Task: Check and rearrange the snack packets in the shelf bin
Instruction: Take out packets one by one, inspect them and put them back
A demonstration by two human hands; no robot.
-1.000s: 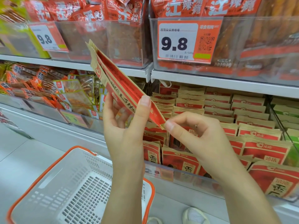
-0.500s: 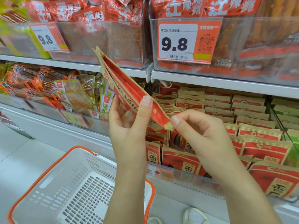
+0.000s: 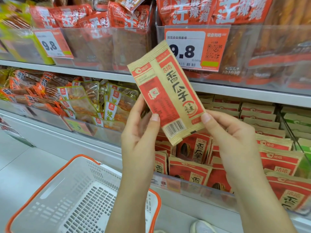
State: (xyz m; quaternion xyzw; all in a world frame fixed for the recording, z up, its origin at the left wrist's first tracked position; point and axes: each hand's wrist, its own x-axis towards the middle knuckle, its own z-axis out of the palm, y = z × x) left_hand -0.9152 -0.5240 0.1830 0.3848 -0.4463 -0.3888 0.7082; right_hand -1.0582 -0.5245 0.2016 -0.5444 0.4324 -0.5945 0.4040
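A red-and-tan sunflower seed packet [image 3: 166, 91] is held up at the centre of the frame, its back face with a barcode turned to the camera and its top tilted toward the upper left. The left hand [image 3: 139, 132] grips its lower left edge, thumb pressed on the face and fingers curled behind. The right hand [image 3: 235, 140] pinches the lower right corner between thumb and curled fingers. The packet is raised clear of the shelf bin [image 3: 193, 186], which lies below it at lower right with a clear front wall, filled with rows of matching seed packets [image 3: 190, 170] standing upright.

To the right of that bin, green packets [image 3: 297, 121] show at the frame's edge. At centre left, another bin holds clear peanut snack packs [image 3: 84, 101] and orange wrapped sticks [image 3: 33, 91]. On the upper shelf, large red snack bags [image 3: 202, 10] stand behind a 9.8 price tag [image 3: 198, 47], partly covered by the held packet; a second 9.8 tag [image 3: 52, 44] sits at upper left. A white shopping basket [image 3: 50, 187] with an orange rim fills the lower left, and a white shoe [image 3: 202, 227] shows at the bottom edge.
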